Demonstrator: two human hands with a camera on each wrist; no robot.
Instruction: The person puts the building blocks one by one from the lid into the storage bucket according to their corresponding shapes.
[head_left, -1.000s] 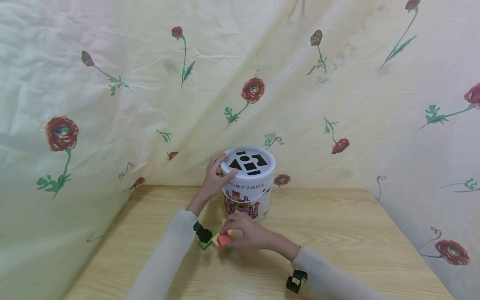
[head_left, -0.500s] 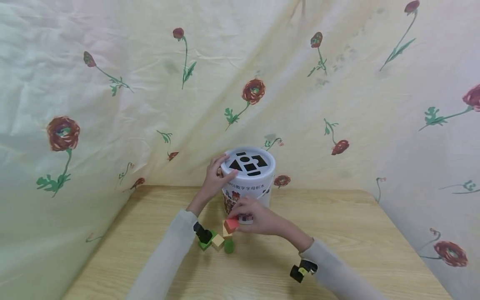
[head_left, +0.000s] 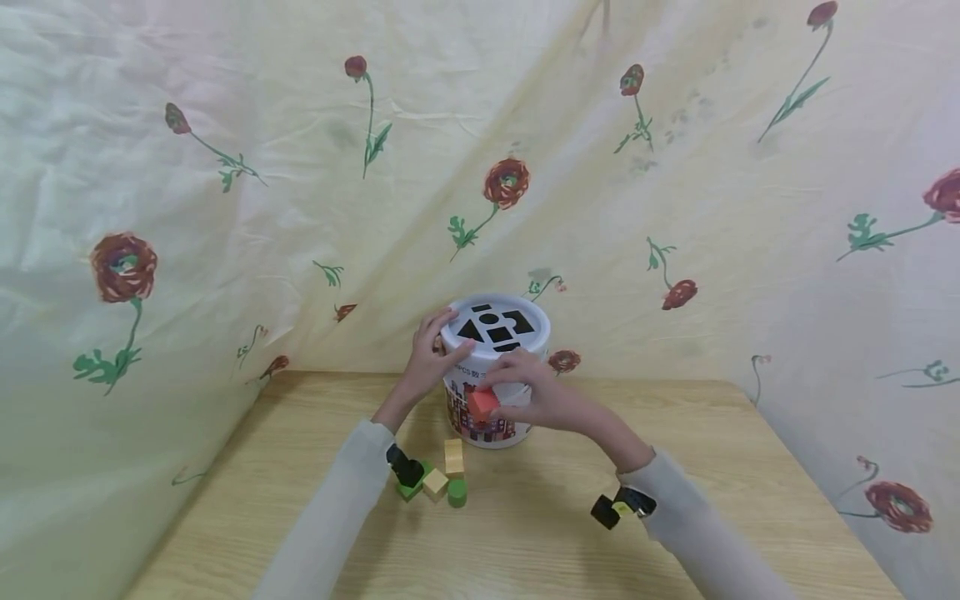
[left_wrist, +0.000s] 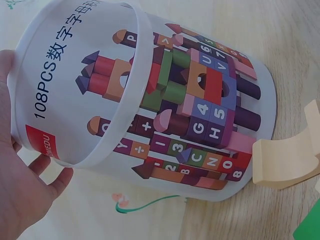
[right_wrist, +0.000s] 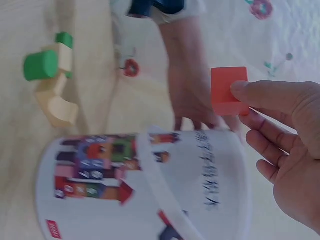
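A white bucket [head_left: 459,400] printed with block castles stands upright on the table, its lid [head_left: 489,305] cut with black-looking shaped holes. My left hand [head_left: 427,363] holds the bucket's left upper side, thumb at the lid's front rim; in the left wrist view its fingertips touch the wall [left_wrist: 70,140]. Between thumb and fingers my right hand [head_left: 551,400] pinches a red block [head_left: 483,406] in front of the bucket, below the lid. The right wrist view shows the red block [right_wrist: 227,82] clearly, with the thumb on its face.
Before the bucket lie several loose blocks: a wooden block with a curved cut-out [left_wrist: 280,157], a pale cube [head_left: 436,484], a green cylinder [head_left: 457,493] and a green block [head_left: 409,492]. The bucket has a white handle [left_wrist: 142,95]. A flowered cloth [head_left: 600,208] hangs behind the wooden table [head_left: 600,533].
My right hand has lifted the red block from among the loose blocks, up and to the right in front of the bucket. The left hand has stayed on the bucket.
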